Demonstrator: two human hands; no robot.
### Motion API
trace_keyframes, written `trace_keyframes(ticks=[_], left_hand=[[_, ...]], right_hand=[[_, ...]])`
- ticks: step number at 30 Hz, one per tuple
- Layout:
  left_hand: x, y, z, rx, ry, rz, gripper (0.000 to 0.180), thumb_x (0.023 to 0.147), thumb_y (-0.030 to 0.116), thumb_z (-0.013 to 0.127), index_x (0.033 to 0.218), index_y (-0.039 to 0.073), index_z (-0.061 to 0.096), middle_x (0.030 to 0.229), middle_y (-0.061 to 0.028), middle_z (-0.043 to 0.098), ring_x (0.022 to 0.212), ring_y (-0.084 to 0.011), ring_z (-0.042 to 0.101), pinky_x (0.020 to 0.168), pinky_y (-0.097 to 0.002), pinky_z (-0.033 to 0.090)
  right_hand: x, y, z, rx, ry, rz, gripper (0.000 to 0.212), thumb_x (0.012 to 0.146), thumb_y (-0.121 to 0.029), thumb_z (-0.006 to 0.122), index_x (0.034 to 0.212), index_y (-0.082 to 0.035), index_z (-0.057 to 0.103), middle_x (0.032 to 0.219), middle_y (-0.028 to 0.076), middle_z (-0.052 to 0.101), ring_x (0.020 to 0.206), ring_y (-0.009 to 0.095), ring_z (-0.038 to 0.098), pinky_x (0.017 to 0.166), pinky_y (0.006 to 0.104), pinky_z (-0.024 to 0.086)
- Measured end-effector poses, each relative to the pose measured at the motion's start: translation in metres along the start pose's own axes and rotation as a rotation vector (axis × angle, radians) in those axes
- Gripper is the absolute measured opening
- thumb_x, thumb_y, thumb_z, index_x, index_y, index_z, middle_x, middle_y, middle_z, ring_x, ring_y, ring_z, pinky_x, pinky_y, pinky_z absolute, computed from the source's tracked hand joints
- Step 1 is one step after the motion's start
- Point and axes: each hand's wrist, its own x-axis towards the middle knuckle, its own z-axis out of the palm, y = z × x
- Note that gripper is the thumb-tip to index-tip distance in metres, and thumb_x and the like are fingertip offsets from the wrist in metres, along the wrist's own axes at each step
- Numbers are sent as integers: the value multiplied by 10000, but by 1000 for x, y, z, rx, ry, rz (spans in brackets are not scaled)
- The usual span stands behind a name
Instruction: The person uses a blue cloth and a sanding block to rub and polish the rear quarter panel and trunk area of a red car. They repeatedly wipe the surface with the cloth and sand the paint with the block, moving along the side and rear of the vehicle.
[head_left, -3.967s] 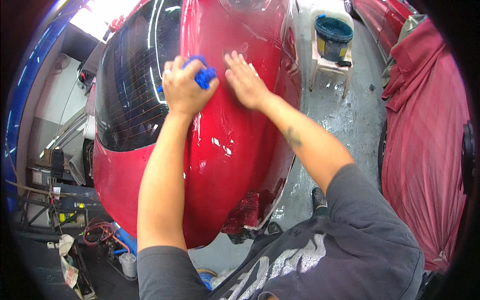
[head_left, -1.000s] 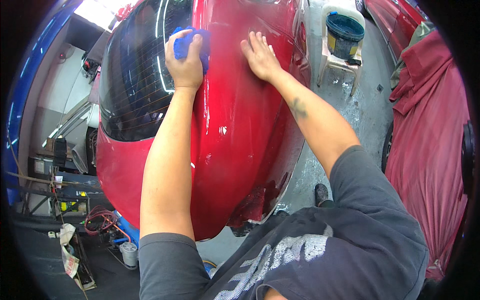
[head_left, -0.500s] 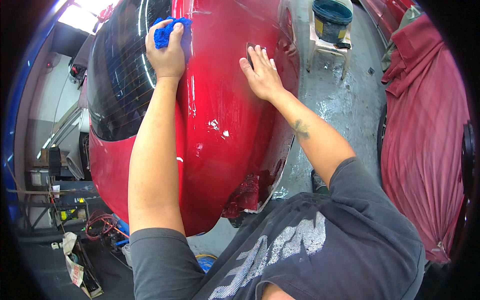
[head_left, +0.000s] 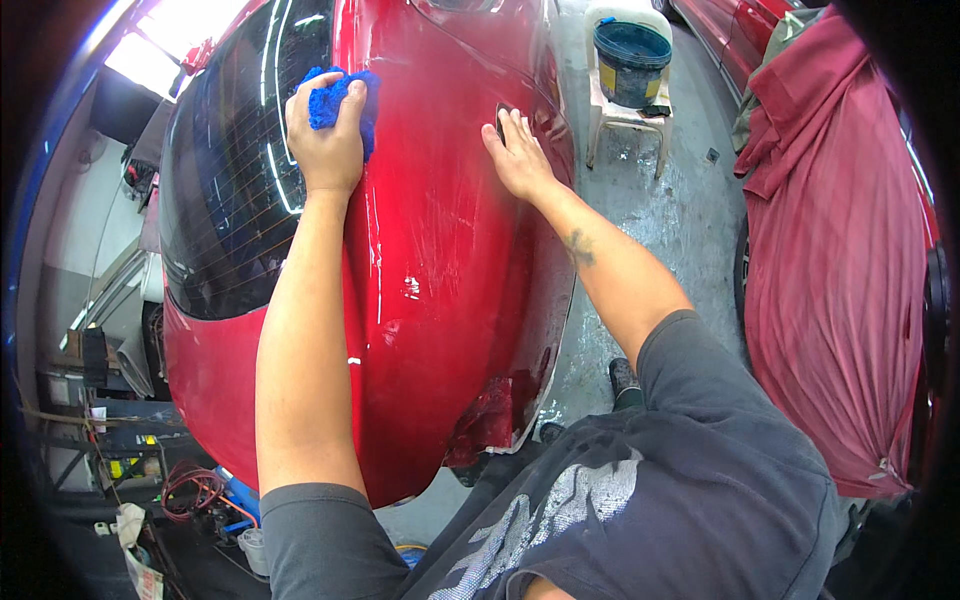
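Observation:
A bunched blue cloth (head_left: 362, 92) is gripped in my left hand (head_left: 326, 140), which rests on the red car (head_left: 430, 230) at the edge of its dark rear window (head_left: 235, 170). My right hand (head_left: 522, 160) lies on the painted panel to the right, with fingers stretched out over a dark flat pad (head_left: 502, 112). Only the pad's edge shows beyond the fingers; the rest is hidden under them. Wet streaks and light reflections mark the paint between my arms.
On the right, a dark bucket (head_left: 632, 80) stands on a white plastic stool (head_left: 600, 120) over a wet grey floor (head_left: 690, 240). A dark red cover (head_left: 830, 280) drapes another vehicle. Coiled red hose (head_left: 195, 490) and clutter lie at the lower left.
The whole view has shifted, so the car and stool appear lower. My right hand has slid slightly forward over the panel. The left hand keeps the cloth in about the same place.

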Motion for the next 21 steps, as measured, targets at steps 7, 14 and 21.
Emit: trace_keyframes(ticks=[7,14,21], left_hand=[[-10,-6,-7,10,-11,-28,364,920,361,860,1162,104,772,1205,-145,720,1158,-326,685,1047,-440,528],[-5,-7,-7,62,-59,34,314,926,258,868,1160,79,759,1207,-127,720,1173,-303,678,1064,-416,511],[-10,3,-6,168,-128,32,333,956,176,812,1240,32,714,1226,-124,678,1218,-279,639,1121,-401,456]], right_hand=[[-214,-54,-9,33,-173,-249,937,1098,-562,559,1719,50,214,1780,354,174,1676,511,135,1341,628,143],[7,12,3,-31,-68,-33,977,1099,-691,434,1730,24,223,1802,308,174,1695,422,151,1357,585,122],[28,45,6,74,-58,-73,971,1099,-616,515,1728,48,188,1800,335,132,1688,467,128,1337,643,132]])
